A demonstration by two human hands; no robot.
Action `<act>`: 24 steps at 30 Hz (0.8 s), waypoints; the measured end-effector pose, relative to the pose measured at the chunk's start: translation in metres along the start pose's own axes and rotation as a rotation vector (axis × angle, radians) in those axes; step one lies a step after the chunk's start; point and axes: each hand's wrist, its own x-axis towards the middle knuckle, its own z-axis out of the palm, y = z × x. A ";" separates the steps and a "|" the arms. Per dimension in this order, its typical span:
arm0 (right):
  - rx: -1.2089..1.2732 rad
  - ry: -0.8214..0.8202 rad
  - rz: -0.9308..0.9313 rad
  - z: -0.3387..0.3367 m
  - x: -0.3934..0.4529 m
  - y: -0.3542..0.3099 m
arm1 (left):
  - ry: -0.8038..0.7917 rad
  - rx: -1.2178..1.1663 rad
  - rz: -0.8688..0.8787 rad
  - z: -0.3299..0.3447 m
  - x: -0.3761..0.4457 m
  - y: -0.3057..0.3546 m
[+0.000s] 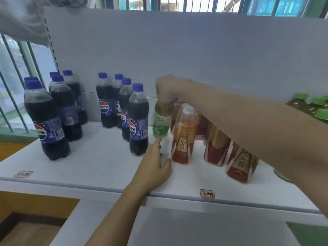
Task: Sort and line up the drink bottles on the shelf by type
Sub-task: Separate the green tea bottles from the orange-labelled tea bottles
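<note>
Your right hand [167, 89] clamped on cap of green tea bottle [161, 119] — upright, wedged between colas [138, 119] and red bottles [183, 135]. Green group [308, 105] lies far right. Left hand [156, 162] relaxed on shelf [99, 167], fingers apart.

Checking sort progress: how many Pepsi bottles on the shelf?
9 Pepsi bottles: five clustered at left, four beside the green tea bottle; others may hide behind.

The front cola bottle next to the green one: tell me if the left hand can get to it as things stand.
Probably yes. The left hand is open on the shelf, just right of that cola bottle, with nothing between them. The right hand holds the green bottle further back.
</note>
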 end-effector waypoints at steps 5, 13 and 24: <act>0.209 0.182 -0.080 -0.025 -0.041 0.008 | 0.264 0.026 0.066 0.005 -0.004 0.006; 0.678 0.334 -0.171 -0.043 -0.143 0.037 | 0.552 -0.273 0.143 0.011 -0.023 0.040; 1.533 1.008 0.064 0.068 -0.301 0.156 | 0.307 -0.176 0.548 0.098 -0.068 0.141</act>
